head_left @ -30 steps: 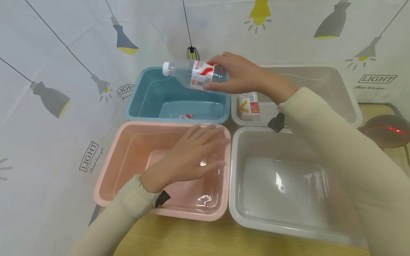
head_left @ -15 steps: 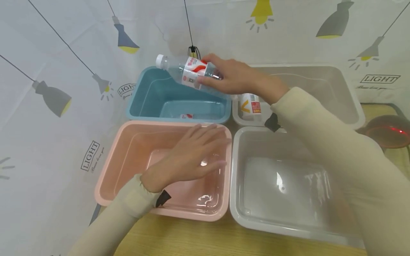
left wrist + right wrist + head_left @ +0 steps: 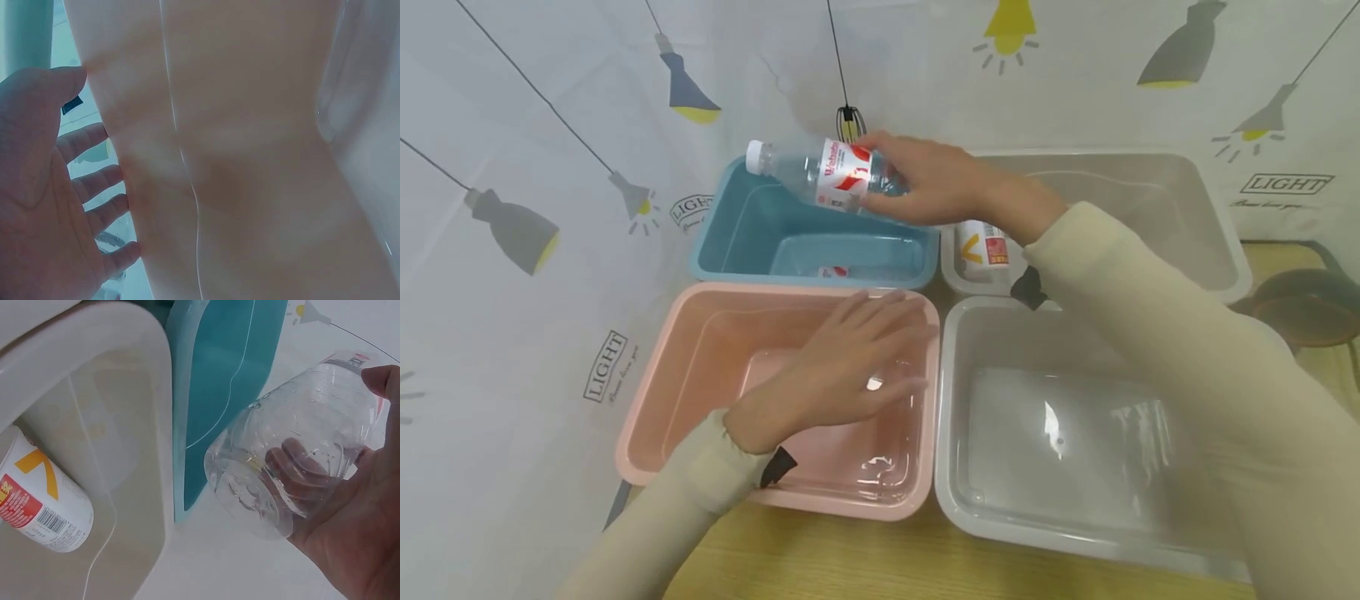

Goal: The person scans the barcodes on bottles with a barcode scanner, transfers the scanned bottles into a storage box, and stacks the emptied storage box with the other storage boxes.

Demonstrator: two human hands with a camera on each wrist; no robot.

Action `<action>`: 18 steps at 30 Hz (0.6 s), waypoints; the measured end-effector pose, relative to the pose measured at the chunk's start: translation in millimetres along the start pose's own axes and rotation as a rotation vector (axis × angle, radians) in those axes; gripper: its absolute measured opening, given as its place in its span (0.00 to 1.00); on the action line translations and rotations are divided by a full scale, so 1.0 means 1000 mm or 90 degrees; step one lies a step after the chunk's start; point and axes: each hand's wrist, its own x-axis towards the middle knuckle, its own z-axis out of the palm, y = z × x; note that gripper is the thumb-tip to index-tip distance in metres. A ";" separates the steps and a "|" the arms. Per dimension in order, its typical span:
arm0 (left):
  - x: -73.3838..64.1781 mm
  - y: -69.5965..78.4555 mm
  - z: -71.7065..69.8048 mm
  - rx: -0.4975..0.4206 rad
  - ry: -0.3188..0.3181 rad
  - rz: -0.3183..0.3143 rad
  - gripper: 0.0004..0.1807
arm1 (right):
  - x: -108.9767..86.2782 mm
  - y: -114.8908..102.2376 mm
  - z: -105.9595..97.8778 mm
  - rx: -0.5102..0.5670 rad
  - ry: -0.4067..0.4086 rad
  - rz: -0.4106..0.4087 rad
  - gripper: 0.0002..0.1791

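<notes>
A clear plastic bottle point(image 3: 805, 171) with a white cap and a red-and-white label is gripped near its base by my right hand point(image 3: 936, 179). It lies nearly level above the blue tub point(image 3: 722, 221), cap pointing left. The right wrist view shows the bottle's base point(image 3: 250, 494) and my fingers behind the clear plastic. My left hand point(image 3: 842, 358) is spread, palm down, over the pink tub point(image 3: 651, 400). In the left wrist view, fingers point(image 3: 100, 184) of that hand extend toward the tub's wall. Inside the blue tub lies another bottle with a similar label point(image 3: 833, 272).
A white paper cup point(image 3: 985, 248) with yellow and red print lies in the back right beige tub point(image 3: 1217, 225). A grey tub point(image 3: 951, 433) stands front right. All sit on a wooden table point(image 3: 820, 550). A dark reddish round object point(image 3: 1307, 308) is at far right.
My right hand has carried the bottle a little to the left over the blue tub, and the bottle's tilt has shifted slightly. My left hand has stayed put.
</notes>
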 end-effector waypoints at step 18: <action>0.000 -0.004 0.003 0.012 0.039 0.023 0.33 | 0.013 -0.008 0.016 -0.030 -0.012 -0.013 0.48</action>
